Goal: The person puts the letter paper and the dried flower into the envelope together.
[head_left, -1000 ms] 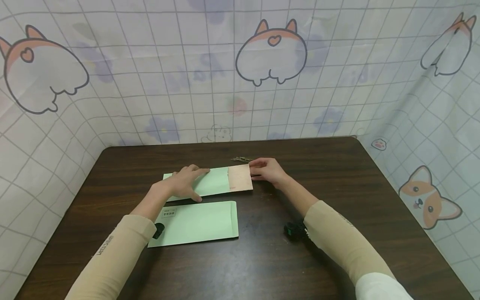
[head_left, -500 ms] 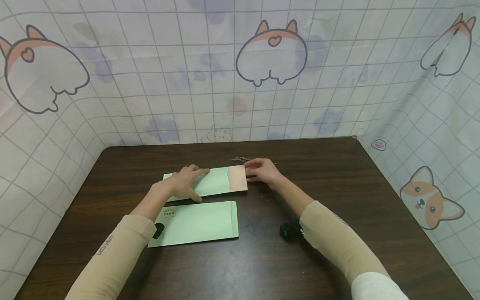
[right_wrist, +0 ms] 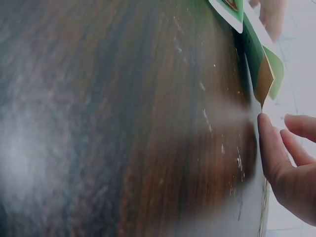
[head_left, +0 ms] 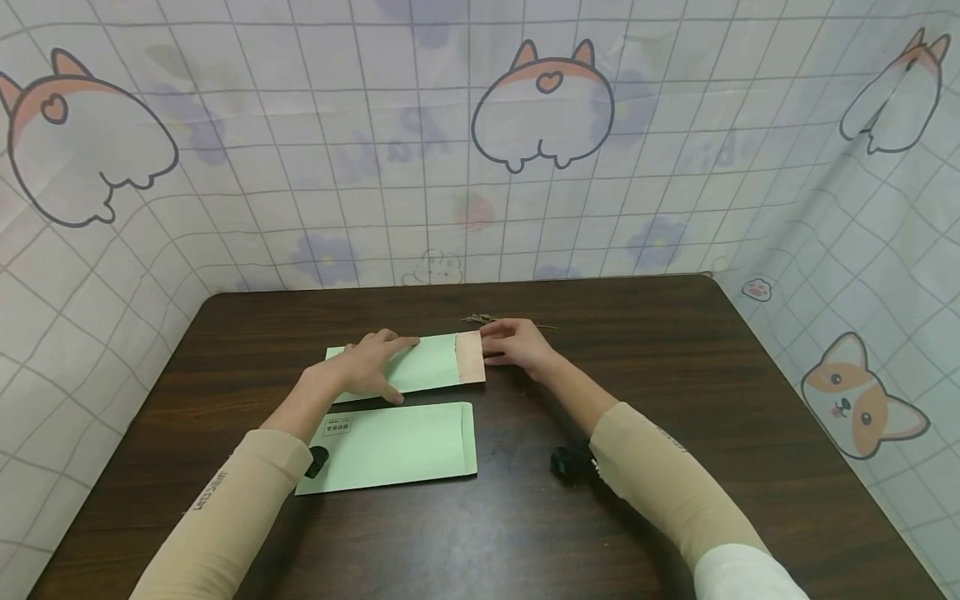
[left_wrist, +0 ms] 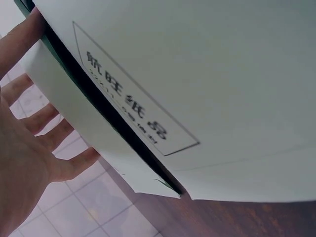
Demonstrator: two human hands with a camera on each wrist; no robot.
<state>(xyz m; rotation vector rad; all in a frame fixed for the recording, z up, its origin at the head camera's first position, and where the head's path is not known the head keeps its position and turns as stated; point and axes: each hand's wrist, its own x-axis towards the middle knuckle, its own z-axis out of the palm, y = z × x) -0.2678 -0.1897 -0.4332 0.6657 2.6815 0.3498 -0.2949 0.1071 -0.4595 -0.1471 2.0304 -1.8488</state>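
Note:
Toward the far side lies a pale green envelope (head_left: 431, 360). My left hand (head_left: 367, 365) rests on its left part, fingers spread and thumb out. From its right end juts a short strip of peach-coloured paper (head_left: 471, 357). My right hand (head_left: 519, 343) touches the outer edge of that paper with its fingertips, thumb and fingers apart in the right wrist view. Closer to me lies a second green envelope (head_left: 397, 450), with a boxed print (left_wrist: 123, 94) that the left wrist view shows large. How much paper sits inside the far envelope is hidden.
A thin dried sprig (head_left: 480, 318) lies behind the right hand, partly covered by it. The dark wooden table (head_left: 637, 333) meets a patterned cloth backdrop (head_left: 375, 167) at the back and sides. Black wrist cameras hang under both forearms.
My right hand has moved left, and the peach paper has slid further into the far envelope, so less of it shows. More of the sprig is uncovered. The left hand has stayed put.

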